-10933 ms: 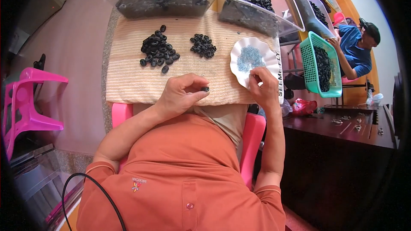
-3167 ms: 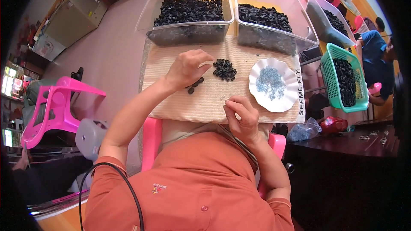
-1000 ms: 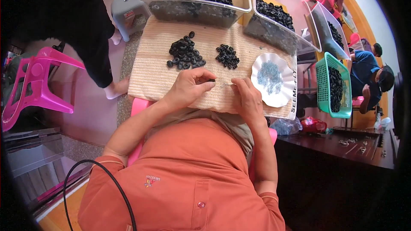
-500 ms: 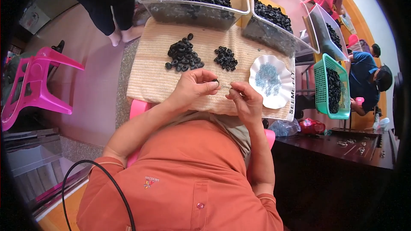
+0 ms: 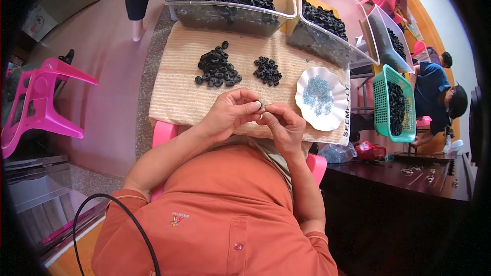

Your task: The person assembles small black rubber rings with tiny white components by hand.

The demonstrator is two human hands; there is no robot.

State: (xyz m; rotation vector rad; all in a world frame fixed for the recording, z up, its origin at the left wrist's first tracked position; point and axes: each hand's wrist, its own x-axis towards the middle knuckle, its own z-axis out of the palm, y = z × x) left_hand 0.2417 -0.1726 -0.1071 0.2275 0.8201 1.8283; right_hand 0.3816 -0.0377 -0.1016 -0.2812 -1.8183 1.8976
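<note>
Over the near part of the striped cloth, my left hand pinches a small black ring-shaped part between thumb and finger. My right hand is closed, its thumb and forefinger tips meeting that part from the right. What the right fingertips hold, if anything, is too small to tell. Beyond my hands lie a larger pile of black parts and a smaller pile of black pieces. Right of my right hand stands a white scalloped dish with many tiny pale-blue clear pieces.
Clear plastic bins of black parts line the far edge. A green basket with more stands at the right, near a person in a blue shirt. A pink stool is on the left floor; another person's leg shows beyond.
My right hand has moved left, closing the gap so its fingertips meet the black part in my left hand. The person at the far left has stepped.
</note>
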